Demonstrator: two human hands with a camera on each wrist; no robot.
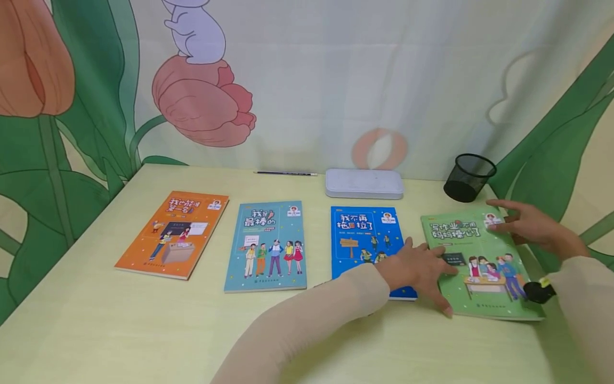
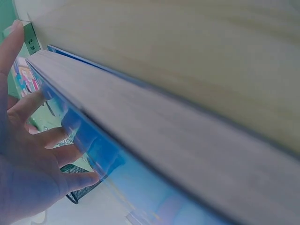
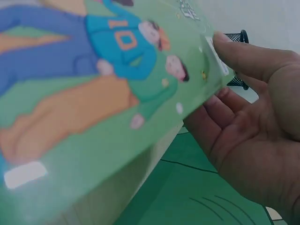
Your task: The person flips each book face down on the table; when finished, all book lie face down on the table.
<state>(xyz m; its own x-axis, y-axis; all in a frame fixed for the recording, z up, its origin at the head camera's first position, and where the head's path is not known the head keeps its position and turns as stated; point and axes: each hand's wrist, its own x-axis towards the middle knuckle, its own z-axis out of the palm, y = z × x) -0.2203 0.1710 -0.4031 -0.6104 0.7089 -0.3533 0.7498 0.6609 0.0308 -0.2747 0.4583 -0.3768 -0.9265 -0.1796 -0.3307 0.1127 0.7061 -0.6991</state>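
1. Head view: four books lie in a row on the table (image 1: 96, 330). The green book (image 1: 479, 266) is the rightmost, just right of the blue book (image 1: 364, 240), with both hands on it.
2. Left hand (image 1: 422, 266): fingers spread and straight, lying flat across the green book's left edge, wrist over the blue book's lower right corner. Pressing, not clamped round anything.
3. Right hand (image 1: 532, 224): at the green book's far right corner. Right wrist view shows the thumb (image 3: 243, 56) on top of the cover and the fingers (image 3: 220, 122) under the corner, which overhangs the table edge, so it's a pinch on that corner.
4. Key geometry: the green book's long axis runs away from the person, tilted slightly left at the far end. Left hand at mid-left edge, right hand at far right corner, roughly diagonal across the book. Right hand has the actual grip.
5. Relative to the green book: black mesh cup (image 1: 469, 177) just beyond its far edge, white case (image 1: 364, 183) beyond and left, pencil (image 1: 285, 173) further left; teal book (image 1: 268, 245) and orange book (image 1: 175, 232) well left.
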